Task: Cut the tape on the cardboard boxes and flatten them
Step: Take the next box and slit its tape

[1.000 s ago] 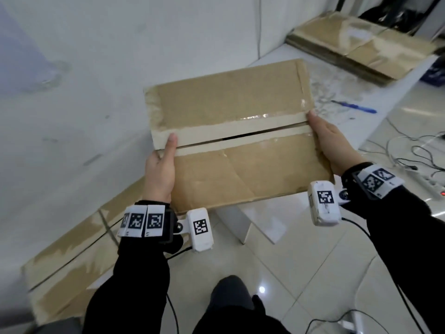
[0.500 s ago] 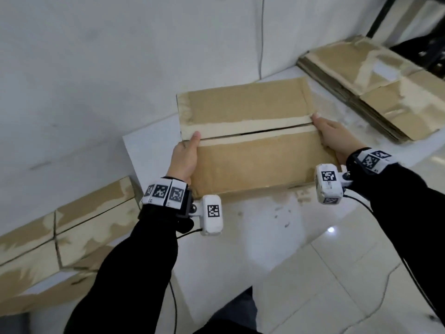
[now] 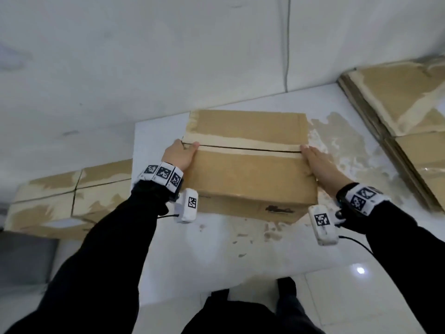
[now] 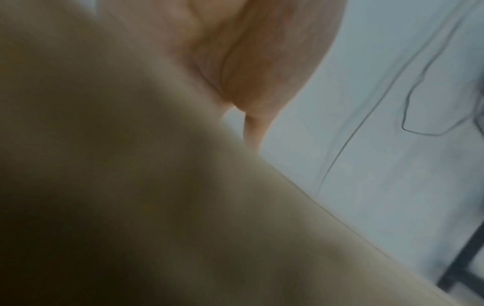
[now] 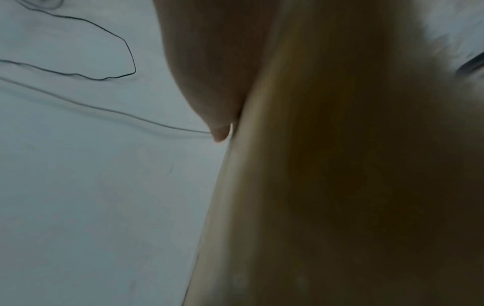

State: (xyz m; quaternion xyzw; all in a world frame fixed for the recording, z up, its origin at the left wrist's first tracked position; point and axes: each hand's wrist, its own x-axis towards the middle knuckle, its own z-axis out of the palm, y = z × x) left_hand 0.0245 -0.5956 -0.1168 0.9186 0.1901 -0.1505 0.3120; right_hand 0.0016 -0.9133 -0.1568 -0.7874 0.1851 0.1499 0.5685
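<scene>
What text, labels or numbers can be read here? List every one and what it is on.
No words or numbers can be read.
Dark print on the box front, low and to the right: too blurred to read.
Black-and-white square code patterns on the wristbands and wrist cameras: patterns only, no letters.

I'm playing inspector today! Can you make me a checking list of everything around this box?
Surface: white table, stained with patchy brown residue.
Job's things: cardboard box on the table, top seam showing a dark slit between pale tape strips; no cutter seen.
Clutter: flattened cardboard stack at the table's far right.
Hands: left hand holds the box's left end, thumb on top; right hand lies flat against the right end.
Cables: thin black wrist-camera cable; wall cable.
Surroundings: white wall, more cardboard boxes lower left, tiled floor.
</scene>
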